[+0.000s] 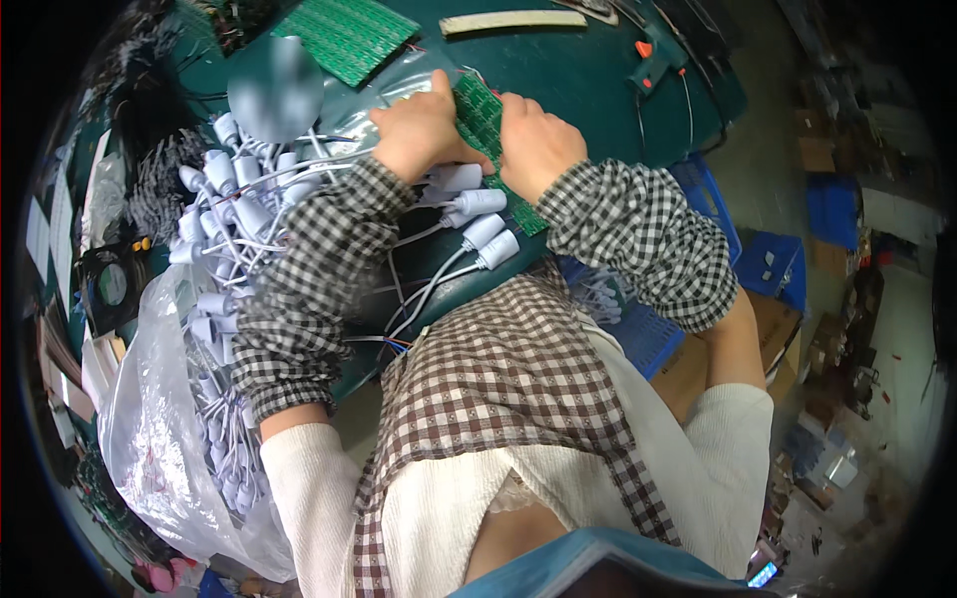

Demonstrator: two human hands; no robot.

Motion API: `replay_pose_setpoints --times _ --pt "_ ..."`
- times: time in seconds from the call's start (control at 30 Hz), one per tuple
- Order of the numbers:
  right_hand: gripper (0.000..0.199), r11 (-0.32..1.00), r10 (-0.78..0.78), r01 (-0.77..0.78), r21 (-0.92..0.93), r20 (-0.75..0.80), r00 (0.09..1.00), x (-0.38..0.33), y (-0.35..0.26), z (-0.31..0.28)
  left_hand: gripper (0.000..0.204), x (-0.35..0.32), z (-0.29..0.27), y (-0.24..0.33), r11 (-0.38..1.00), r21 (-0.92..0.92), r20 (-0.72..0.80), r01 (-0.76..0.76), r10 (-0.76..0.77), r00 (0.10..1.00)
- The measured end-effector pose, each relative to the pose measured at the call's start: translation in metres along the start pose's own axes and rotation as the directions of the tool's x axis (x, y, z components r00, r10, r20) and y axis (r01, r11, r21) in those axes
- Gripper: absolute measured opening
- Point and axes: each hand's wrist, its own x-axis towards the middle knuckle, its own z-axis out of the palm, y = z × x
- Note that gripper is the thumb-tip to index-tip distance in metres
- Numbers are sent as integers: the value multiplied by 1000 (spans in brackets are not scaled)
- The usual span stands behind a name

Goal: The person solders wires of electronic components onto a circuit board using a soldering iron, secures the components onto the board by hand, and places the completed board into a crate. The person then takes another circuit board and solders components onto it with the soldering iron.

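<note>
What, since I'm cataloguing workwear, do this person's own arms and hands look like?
The left hand and right hand are ungloved. Behind them come loose black-and-white checked sleeve covers, gathered at the ends, then cream knit sleeves.

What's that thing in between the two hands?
In the head view, a narrow green circuit board lies between the left hand and the right hand, with one hand at each long side.

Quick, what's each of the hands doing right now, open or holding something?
Left hand: closed, holding the green circuit board by its left edge.
Right hand: closed, holding the same board by its right edge.
</note>
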Motion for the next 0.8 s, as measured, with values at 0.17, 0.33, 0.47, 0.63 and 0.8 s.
replay_pose_setpoints --times 0.17,0.33,0.47,0.63,0.8 --pt "51 988 -139 127 -85 -150 979 -11 30 26 113 3 16 29 999 -43 -58 11 -13 998" --pt "64 997 -64 67 42 -48 997 -25 28 17 107 -20 24 14 989 -149 -72 -7 -4 997" --pt "66 762 -96 -6 648 122 988 -9 74 10 99 -27 17 2 983 -184 -90 -16 -1 996" --pt "68 571 -100 -61 819 143 985 12 105 16 65 -21 10 -12 912 -400 -24 -88 85 996" --pt "70 582 -63 -69 811 129 990 11 115 18 56 -20 13 -18 807 -549 -83 -217 206 975"
